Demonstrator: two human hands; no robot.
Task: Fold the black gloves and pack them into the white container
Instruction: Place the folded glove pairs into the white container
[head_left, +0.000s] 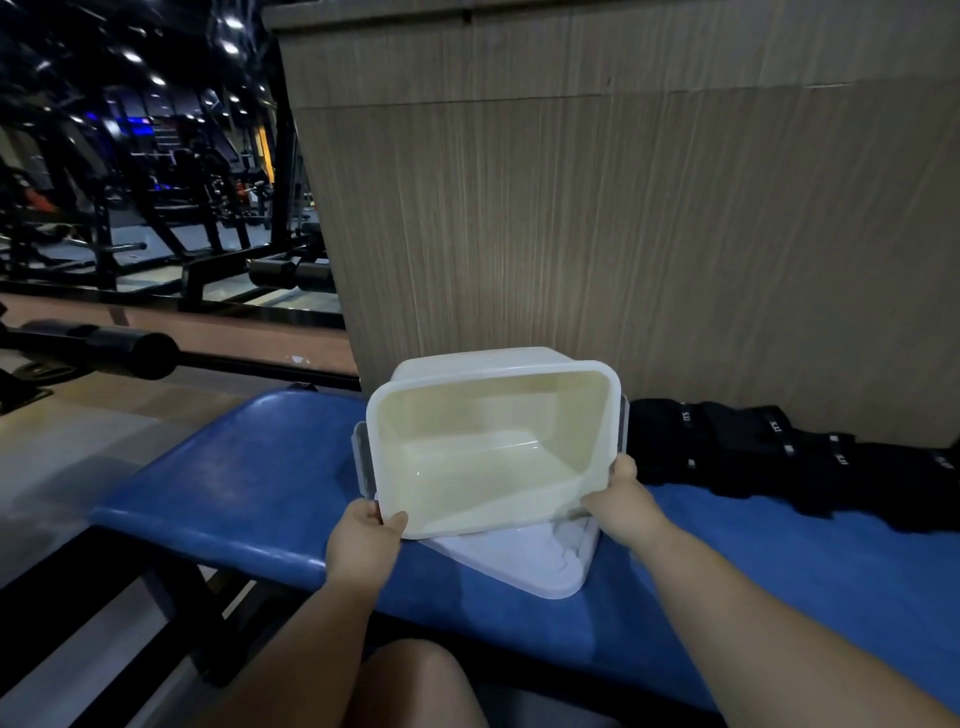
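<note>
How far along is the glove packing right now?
Done: the lid is off, lying on the blue bench. In hand: the left hand and right hand tilt the empty white container. Left: the black gloves still lie by the wall, none packed.

A white container (493, 441) with a cream-tinted interior and grey side clips sits above a pale, translucent lid (524, 561) on a bright blue padded worktop (234, 483). Black gloves (779, 457) bearing small white lettering and white tabs lie along the worktop. Behind stands a tan wood-grain panel (623, 234) with fine vertical streaks; black gym equipment (156, 208) fills the dim background.
</note>
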